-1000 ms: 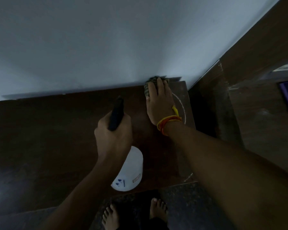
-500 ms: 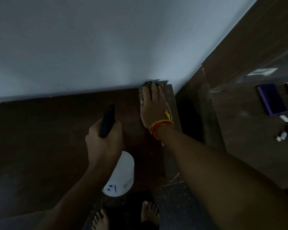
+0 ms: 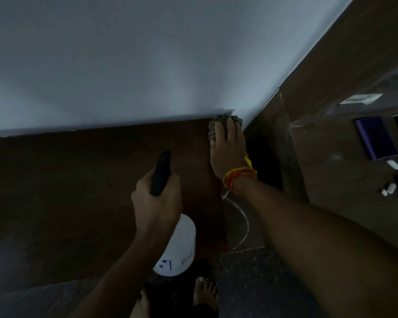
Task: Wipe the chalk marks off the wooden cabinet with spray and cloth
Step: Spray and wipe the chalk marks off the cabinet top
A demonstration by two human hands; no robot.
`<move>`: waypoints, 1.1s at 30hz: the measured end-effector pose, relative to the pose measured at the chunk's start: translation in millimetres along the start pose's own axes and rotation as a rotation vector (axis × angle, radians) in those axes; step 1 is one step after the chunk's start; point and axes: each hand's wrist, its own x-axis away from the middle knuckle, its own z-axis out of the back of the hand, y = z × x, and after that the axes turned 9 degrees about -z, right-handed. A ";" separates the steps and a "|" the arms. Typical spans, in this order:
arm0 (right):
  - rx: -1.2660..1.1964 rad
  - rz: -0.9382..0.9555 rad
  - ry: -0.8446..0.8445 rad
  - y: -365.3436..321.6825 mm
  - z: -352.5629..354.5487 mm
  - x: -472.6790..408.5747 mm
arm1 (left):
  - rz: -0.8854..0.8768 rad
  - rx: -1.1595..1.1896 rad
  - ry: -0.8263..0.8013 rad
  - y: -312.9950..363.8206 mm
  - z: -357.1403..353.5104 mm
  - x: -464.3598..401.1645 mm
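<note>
1. while the right hand (image 3: 228, 152) presses the cloth (image 3: 213, 131) flat-fingered into the cabinet top's (image 3: 78, 191) far right corner, wiping looks underway.
2. left hand (image 3: 156, 203) grips the spray bottle (image 3: 177, 246) near the front edge.
3. next: drag the cloth back over the curved chalk mark (image 3: 245, 223), thin and white, near the front right edge.

right hand (image 3: 228, 150) hides most of the cloth (image 3: 213, 129) (chalk arc (image 3: 244, 220) partly under the forearm).

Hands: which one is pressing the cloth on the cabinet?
The right hand, with orange wrist threads, presses the cloth at the cabinet's far corner; the left hand grips the spray bottle.
</note>
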 end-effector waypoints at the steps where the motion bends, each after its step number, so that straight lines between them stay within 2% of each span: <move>1: 0.003 -0.003 -0.034 3.1 1.1 5.9 | 0.010 0.006 -0.008 0.9 -1.2 2.6; 3: 0.019 0.011 -0.115 10.4 3.8 4.7 | 0.015 0.021 -0.020 3.4 -3.2 5.6; 8: 0.028 0.009 -0.124 16.0 5.4 -17.5 | -0.061 0.005 0.010 1.0 -4.3 5.6; 14: -0.012 0.023 -0.142 25.9 15.4 33.6 | -0.046 0.026 0.039 3.0 -4.2 19.7; 21: -0.014 0.017 -0.114 30.1 11.3 48.6 | -0.094 0.011 0.006 -2.8 1.9 38.5; 28: 0.045 -0.002 -0.093 46.2 15.5 131.8 | -0.112 -0.001 0.003 -17.3 7.2 66.8; 33: 0.043 0.028 -0.116 47.2 15.7 125.3 | -0.143 -0.004 -0.002 -24.6 16.4 81.8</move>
